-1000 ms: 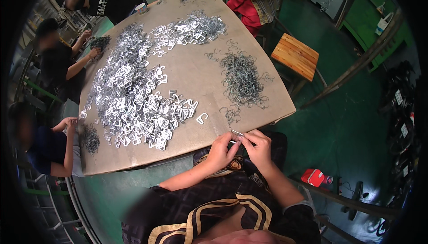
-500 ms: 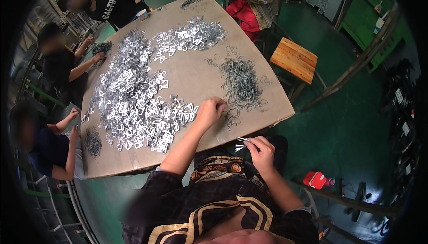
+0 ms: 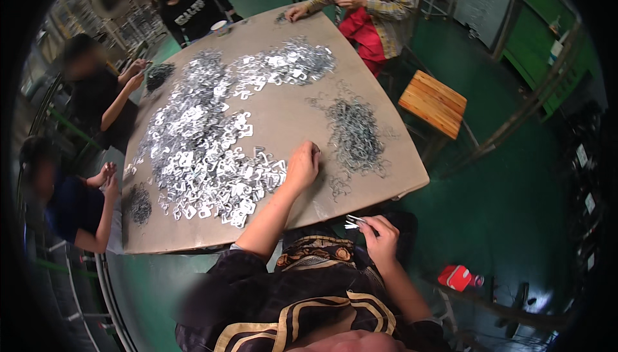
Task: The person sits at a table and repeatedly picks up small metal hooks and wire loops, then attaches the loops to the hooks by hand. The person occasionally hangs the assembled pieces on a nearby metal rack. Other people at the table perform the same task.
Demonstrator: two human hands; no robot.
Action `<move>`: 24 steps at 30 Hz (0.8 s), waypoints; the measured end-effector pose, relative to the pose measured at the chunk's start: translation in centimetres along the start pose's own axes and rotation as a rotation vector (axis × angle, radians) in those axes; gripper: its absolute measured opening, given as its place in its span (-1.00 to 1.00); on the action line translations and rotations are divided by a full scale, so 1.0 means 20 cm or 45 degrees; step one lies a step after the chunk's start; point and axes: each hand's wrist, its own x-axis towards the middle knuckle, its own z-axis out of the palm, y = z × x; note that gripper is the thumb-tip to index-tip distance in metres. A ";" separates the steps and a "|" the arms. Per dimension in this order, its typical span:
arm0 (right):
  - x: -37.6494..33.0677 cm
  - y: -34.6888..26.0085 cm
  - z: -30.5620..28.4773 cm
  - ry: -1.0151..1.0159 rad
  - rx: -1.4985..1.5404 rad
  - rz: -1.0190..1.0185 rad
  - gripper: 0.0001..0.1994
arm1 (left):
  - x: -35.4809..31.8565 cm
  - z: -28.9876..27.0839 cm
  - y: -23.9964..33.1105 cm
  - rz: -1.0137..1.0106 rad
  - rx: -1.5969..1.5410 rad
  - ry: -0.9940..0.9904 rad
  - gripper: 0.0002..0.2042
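Note:
My left hand [image 3: 302,164] reaches out over the brown table [image 3: 283,111], fingers curled on the surface between the spread of flat shiny metal pieces [image 3: 206,152] and the heap of dark wire clips [image 3: 354,134]. Whether it grips a piece I cannot see. My right hand [image 3: 380,236] stays below the table's near edge, pinching a small silvery metal piece [image 3: 354,222] between thumb and fingers.
Several other people sit around the table: two on the left, one at the far left corner, one at the far side. Small dark clip piles [image 3: 139,204] [image 3: 158,75] lie near the left workers. A wooden stool [image 3: 432,102] stands right of the table; a red object [image 3: 458,277] lies on the green floor.
My left hand left my right hand at the table's edge and stretched forward onto the table near the metal pieces. My right hand kept its small piece and stayed low.

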 end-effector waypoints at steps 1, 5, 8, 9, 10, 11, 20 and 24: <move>-0.01 0.00 -0.01 0.002 0.003 0.016 -0.93 | -0.07 -0.04 0.00 0.063 0.029 0.044 -0.91; -0.02 0.07 0.00 0.002 0.026 -0.015 -0.93 | -0.34 -0.02 -0.03 0.144 -0.062 0.032 -0.88; -0.02 0.08 0.03 -0.028 0.025 -0.091 -0.93 | -0.47 0.02 0.03 0.142 -0.150 -0.025 -0.90; -0.01 0.07 0.04 -0.043 0.024 -0.088 -0.93 | -0.49 0.05 0.05 0.071 -0.277 -0.057 -0.90; -0.01 0.07 0.05 -0.055 0.022 -0.085 -0.93 | -0.50 0.05 0.07 0.042 -0.363 -0.076 -0.90; -0.01 0.06 0.05 -0.067 -0.003 -0.117 -0.93 | -0.49 0.05 0.10 0.021 -0.451 -0.097 -0.89; -0.01 0.00 0.05 0.012 -0.037 0.015 -0.91 | -0.46 -0.14 0.35 -0.305 -1.232 -0.431 -0.89; -0.01 -0.04 0.07 0.026 -0.036 0.048 -0.87 | -0.54 -0.23 0.43 -0.375 -1.362 -0.616 -0.89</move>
